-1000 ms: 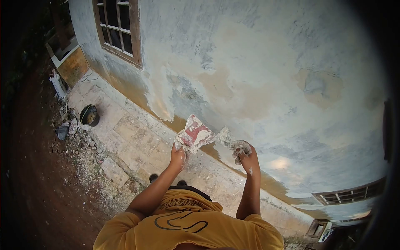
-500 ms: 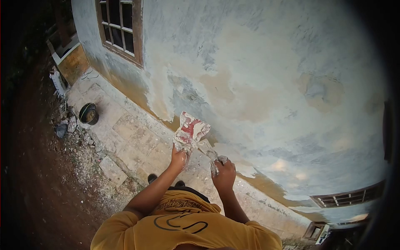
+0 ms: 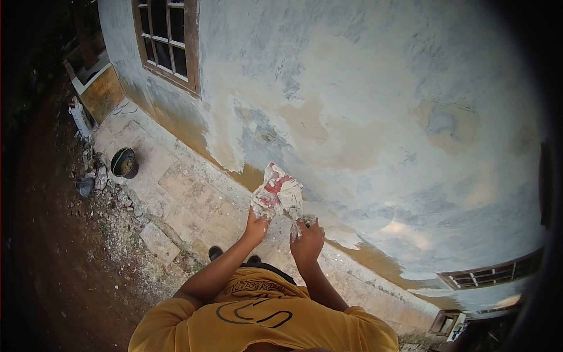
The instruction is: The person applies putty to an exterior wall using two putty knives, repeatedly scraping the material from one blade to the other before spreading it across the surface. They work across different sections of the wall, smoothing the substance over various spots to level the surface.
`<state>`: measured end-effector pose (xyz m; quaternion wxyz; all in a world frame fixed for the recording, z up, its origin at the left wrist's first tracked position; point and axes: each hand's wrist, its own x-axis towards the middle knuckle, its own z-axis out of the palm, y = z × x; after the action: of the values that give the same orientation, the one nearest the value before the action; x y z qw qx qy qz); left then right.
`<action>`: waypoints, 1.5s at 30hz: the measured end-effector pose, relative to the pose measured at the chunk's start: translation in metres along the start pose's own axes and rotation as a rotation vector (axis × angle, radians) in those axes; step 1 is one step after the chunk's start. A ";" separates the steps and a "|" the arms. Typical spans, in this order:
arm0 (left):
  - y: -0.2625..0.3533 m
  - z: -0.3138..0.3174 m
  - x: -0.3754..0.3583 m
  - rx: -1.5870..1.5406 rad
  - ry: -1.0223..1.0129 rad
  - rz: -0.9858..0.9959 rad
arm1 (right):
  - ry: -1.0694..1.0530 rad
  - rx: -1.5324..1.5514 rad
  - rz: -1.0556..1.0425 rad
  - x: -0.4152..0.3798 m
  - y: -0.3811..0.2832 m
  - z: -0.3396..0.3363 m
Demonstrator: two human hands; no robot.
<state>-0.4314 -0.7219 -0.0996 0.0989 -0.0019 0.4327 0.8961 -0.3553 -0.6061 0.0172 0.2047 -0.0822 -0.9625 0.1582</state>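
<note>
My left hand (image 3: pixel 256 227) is closed on the lower edge of a red putty board (image 3: pixel 273 189), largely smeared with white putty. In my right hand (image 3: pixel 308 242) is a putty knife (image 3: pixel 295 218), its handle crusted with pale putty. The knife's blade overlaps the lower right part of the board, and part of it is hidden there. Both hands are held close together in front of my body, before the lower part of a patchy grey-white wall (image 3: pixel 363 135).
A black bucket (image 3: pixel 125 163) stands on the paved walkway (image 3: pixel 193 202) at the left, with rubble (image 3: pixel 120 199) along its edge. A wood-framed window (image 3: pixel 169 41) is set in the wall at upper left. Another window (image 3: pixel 492 274) shows at lower right.
My right hand has moved left and slightly down, bringing the putty knife against the board. The board has shifted a little to the right and tilted.
</note>
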 end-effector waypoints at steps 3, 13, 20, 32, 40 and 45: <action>-0.003 -0.003 -0.002 0.011 0.000 -0.010 | 0.053 0.010 -0.009 0.006 0.007 0.003; 0.026 0.015 -0.006 -0.302 0.149 -0.158 | 0.167 0.235 -0.155 0.013 0.029 0.004; 0.031 0.012 0.001 -0.583 0.104 -0.141 | -0.324 1.573 0.300 0.009 0.048 0.016; 0.027 0.006 0.002 -0.381 0.036 -0.216 | -0.441 1.478 0.734 0.022 0.109 0.001; 0.046 0.016 0.000 -0.558 0.008 -0.139 | -0.331 1.610 0.772 0.020 0.132 -0.019; 0.041 0.016 0.004 -0.587 0.040 -0.091 | -0.041 0.966 0.289 0.008 0.110 -0.010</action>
<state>-0.4411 -0.7341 -0.0583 0.1255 -0.0674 0.1565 0.9774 -0.3484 -0.4989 -0.0085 0.1762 -0.1076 -0.7620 0.6138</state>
